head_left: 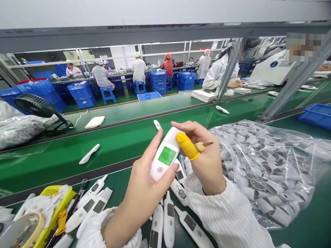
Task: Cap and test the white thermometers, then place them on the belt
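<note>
In the middle of the head view, a white ear thermometer (159,169) with a lit green screen is held up. My left hand (144,179) wraps its lower body, thumb on the right edge and index finger along the left. My right hand (205,160), a yellow finger cot on its thumb, grips the white cap (170,136) at the top end. A thin pointed tool with a pale handle (202,146) also sits in my right hand. Below both hands, several more thermometers (169,221) with dark screens lie on the green table.
A clear bag of white caps (266,171) lies at right. A yellow tray (49,214) and tape roll stand at lower left. Beyond runs a green conveyor (125,146) carrying thermometers. Past it are a black fan (34,104), a blue tray (324,117) and a co-worker (217,73).
</note>
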Motion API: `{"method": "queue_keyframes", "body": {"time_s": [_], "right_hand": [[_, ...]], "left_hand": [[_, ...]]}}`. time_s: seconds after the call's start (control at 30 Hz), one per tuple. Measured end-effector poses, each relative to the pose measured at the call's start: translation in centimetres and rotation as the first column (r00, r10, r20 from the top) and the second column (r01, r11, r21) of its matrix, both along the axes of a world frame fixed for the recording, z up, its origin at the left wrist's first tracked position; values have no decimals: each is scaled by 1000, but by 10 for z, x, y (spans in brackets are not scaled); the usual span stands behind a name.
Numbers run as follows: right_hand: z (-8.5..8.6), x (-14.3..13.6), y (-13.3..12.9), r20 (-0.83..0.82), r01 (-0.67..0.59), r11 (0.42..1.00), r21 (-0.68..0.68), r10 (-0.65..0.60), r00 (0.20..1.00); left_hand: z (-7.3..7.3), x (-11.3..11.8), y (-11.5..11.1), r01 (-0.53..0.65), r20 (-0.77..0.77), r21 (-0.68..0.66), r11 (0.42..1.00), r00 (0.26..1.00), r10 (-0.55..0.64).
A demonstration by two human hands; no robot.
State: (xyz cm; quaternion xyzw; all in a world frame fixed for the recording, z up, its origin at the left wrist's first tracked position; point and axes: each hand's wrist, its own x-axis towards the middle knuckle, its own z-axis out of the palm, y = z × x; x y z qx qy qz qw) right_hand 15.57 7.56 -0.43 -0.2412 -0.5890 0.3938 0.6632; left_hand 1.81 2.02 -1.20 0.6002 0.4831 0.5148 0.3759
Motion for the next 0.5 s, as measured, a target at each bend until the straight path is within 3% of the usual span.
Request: {"method": "queue_keyframes", "body": {"time_s": [0.17,0.27,0.37,0.5], "right_hand": [[-2,-3,-1,52,17,999,45,-20,998],[-4,-3,1,72,40,994,97,-47,996],[-4,-1,2,101,76,990,122,-89,991],[-5,0,3,103,57,994,89,-67,992]], "left_hand": [[2,-3,3,-35,5,-1,999,999,35],[2,-3,7,-105,-191,109,988,974,125],[2,-2,10,-156,-389,187,970,895,219],[0,1,10,-129,-453,220,967,865,218]]}}
